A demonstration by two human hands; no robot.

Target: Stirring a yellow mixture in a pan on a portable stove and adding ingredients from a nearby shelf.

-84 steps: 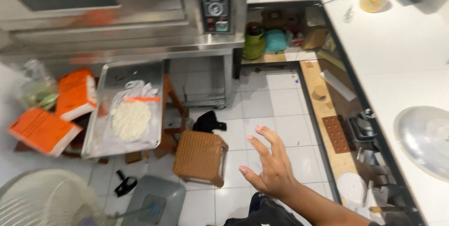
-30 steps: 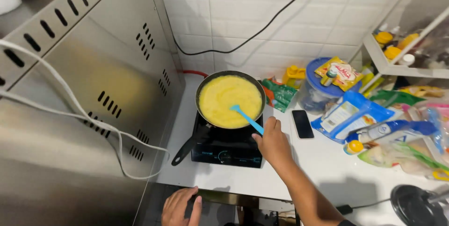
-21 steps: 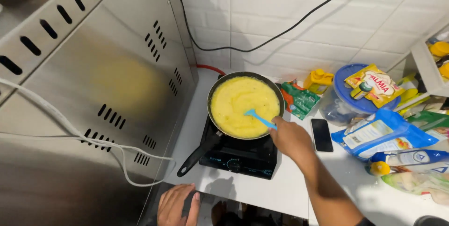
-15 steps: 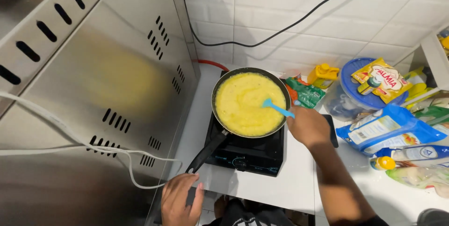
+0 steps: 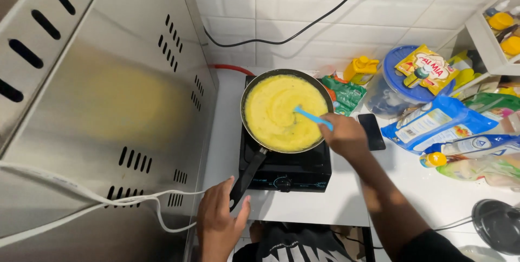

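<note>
A yellow-red packet (image 5: 428, 67) lies on a blue lid; a blue-white pouch (image 5: 436, 124), a green packet (image 5: 344, 93) and a dark phone screen (image 5: 371, 131) rest on the desk.

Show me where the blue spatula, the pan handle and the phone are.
blue spatula (image 5: 306, 115), head view, on its shaft above the yellow mixture.
pan handle (image 5: 250, 171), head view, mid-handle.
phone (image 5: 371, 131), head view, centre of its dark screen.

Pan handle (image 5: 248, 174) end hidden under left hand (image 5: 219, 224), spatula (image 5: 312, 118) grip seemingly buried in right hand (image 5: 343, 134)

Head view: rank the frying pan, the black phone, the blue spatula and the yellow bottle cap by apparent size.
1. Frying pan, clearly largest.
2. Black phone.
3. Blue spatula; partly hidden by the right hand, so its rank against the phone is uncertain.
4. Yellow bottle cap, smallest.
</note>
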